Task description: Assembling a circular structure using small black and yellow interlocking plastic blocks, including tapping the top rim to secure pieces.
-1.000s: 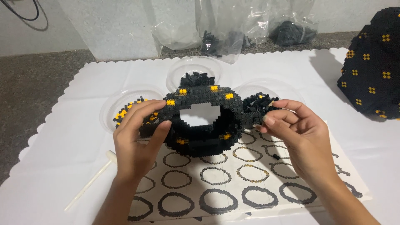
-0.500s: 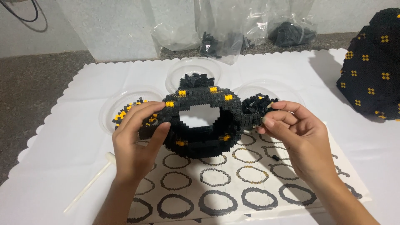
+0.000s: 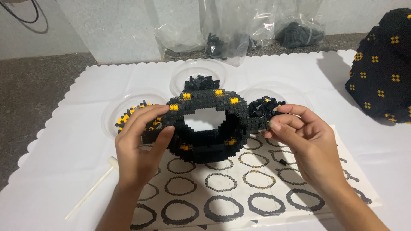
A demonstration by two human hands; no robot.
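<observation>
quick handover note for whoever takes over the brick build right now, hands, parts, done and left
Left hand: steadies the black ring model from its left side.
Right hand: fingertips pinch at the model's right edge; whether they hold a brick is too small to tell.
Parts: loose bricks in three clear dishes behind; instruction sheet underneath; white tool at left.
Done: ring walls with yellow studs stand closed.
Left: loose bricks remain in the dishes.

The left hand (image 3: 139, 147) has spread its fingers wider over the ring's (image 3: 208, 125) left side; the right hand's (image 3: 306, 143) fingertips pinch slightly closer at centre right.
</observation>
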